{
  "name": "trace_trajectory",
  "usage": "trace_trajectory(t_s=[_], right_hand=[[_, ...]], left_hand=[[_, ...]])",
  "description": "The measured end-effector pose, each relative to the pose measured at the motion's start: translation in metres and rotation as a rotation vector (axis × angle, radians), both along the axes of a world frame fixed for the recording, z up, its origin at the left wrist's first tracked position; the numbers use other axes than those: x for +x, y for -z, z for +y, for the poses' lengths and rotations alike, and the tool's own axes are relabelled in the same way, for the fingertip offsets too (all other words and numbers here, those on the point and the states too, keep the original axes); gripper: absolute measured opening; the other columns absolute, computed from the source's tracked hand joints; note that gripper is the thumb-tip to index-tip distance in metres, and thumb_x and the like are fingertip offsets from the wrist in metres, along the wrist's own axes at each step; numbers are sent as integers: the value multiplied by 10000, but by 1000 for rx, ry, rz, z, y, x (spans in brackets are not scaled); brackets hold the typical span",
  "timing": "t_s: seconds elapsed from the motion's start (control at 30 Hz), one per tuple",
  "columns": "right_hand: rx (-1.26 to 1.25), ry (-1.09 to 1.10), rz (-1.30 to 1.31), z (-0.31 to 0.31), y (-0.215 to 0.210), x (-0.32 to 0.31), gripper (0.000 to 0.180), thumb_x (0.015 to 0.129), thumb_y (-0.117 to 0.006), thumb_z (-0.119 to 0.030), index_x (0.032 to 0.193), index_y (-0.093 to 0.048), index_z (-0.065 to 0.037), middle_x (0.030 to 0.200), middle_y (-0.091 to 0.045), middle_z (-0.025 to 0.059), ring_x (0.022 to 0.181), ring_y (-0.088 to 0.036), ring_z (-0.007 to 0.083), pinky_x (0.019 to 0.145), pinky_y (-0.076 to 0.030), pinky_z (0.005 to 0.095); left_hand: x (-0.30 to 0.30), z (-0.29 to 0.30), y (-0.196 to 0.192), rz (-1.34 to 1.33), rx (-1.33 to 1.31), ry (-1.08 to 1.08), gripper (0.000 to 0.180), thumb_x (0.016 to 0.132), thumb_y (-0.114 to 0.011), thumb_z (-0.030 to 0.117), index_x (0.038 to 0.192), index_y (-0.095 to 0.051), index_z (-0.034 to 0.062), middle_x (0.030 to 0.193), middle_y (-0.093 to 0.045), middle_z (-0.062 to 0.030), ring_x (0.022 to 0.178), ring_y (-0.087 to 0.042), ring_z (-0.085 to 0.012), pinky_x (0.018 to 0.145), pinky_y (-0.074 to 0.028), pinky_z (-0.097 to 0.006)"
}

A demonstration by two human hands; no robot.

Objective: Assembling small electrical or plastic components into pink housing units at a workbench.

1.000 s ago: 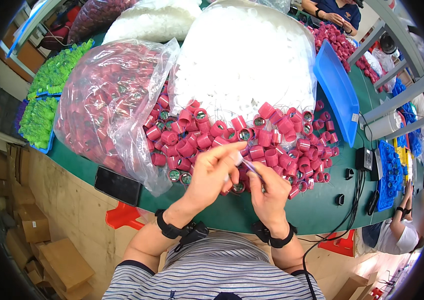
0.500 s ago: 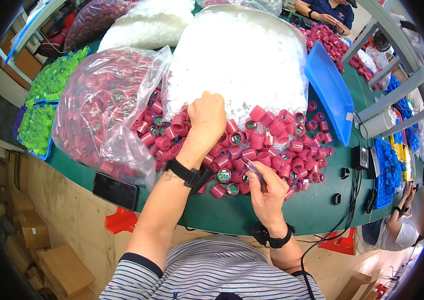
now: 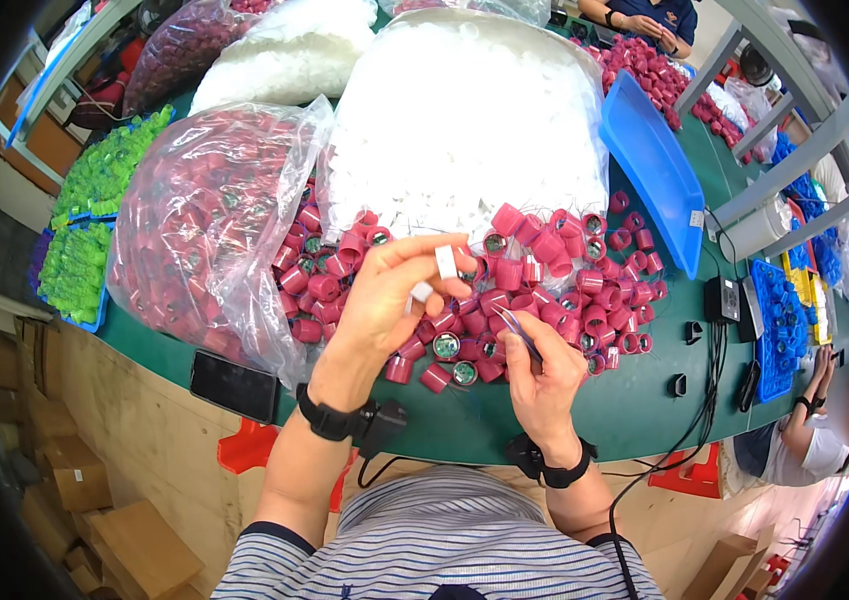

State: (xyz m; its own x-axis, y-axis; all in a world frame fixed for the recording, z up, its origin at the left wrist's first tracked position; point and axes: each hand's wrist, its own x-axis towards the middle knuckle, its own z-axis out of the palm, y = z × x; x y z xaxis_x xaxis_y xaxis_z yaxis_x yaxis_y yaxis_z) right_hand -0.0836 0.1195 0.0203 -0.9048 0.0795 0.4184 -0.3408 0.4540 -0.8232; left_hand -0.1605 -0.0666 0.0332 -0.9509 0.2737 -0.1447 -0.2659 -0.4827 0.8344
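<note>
Here, the left grip holds small white pieces over the heap of red cylinders on the green desk, while the right grip closes around tweezers.

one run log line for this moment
left hand: holding small white pieces | right hand: holding tweezers | green table: magenta cylinders, large white-filled bag behind
</note>
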Motion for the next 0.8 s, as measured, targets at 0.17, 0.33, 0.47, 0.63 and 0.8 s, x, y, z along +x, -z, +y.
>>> trace_trajectory(t_s=[0.17,0.33,0.47,0.63,0.8], right_hand=[[113,-31,86,-6,-7,-1,225,810,-691,41,1030,-668,2,761,-659,111,578,-623,219,517,-467,306],[163,-35,119,-9,-7,-1,214,798,-694,40,1006,-665,-3,757,-653,124,599,-635,271,534,-480,337],[232,-34,118,-8,-4,-1,204,794,-697,37,990,-658,-5,744,-648,118,605,-638,279,533,-482,350],[266,-24,118,-8,-2,-1,204,792,-697,36,987,-653,-6,724,-635,112,597,-631,278,523,-475,354],[259,-24,125,-9,-2,-2,208,790,-699,36,989,-652,-5,716,-627,109,593,-627,279,517,-471,356]], left_hand=[[26,1,6,-178,235,89,399,980,-516,146,1314,-530,-72,1079,-650,-157,778,-651,-144,456,-399,-163],[37,-2,28,-124,303,151,454,979,-569,163,1363,-483,-62,1100,-626,-158,817,-631,-151,460,-406,-155],[38,-4,37,-168,376,189,441,966,-590,137,1357,-497,-44,1160,-633,-180,830,-647,-157,467,-413,-154],[39,-3,40,-154,409,179,394,966,-584,108,1332,-526,-27,1202,-631,-190,840,-654,-162,479,-429,-160],[40,-2,39,-162,387,169,387,966,-574,83,1335,-526,-22,1207,-630,-184,847,-648,-156,486,-429,-163]])
